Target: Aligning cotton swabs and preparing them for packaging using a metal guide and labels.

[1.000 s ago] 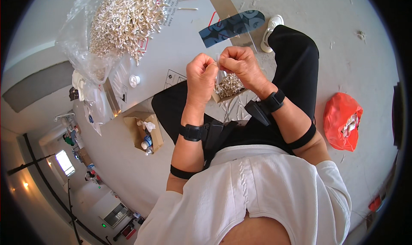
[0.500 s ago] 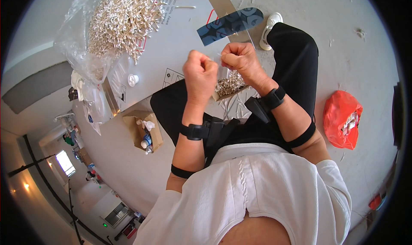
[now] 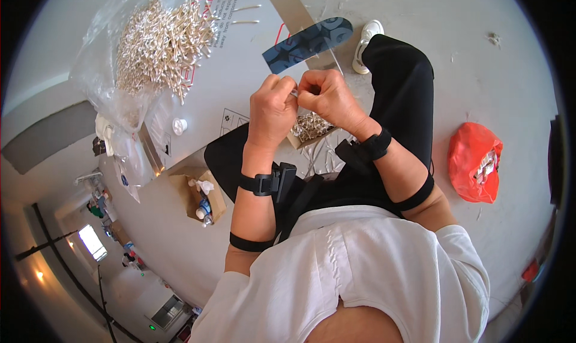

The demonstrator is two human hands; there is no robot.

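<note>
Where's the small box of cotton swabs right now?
In the head view, the box is slightly right of and above centre, between the legs, below the right hand.

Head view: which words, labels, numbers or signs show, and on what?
Grey flat work surface: large red lettering and small black lettering, wording not copied here.
Same surface: black-outlined symbol, no readable words.
Small green lit sign in the background: too small to read.

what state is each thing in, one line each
Left grip: closed, contents hidden
Right grip: thumb and forefinger pinched, contents unclear
Swab pile: loose, heaped
Clear plastic bag: crumpled
Swab box: open, swabs inside
Cardboard box: open, items inside
Red bag: open, pale items showing
</note>
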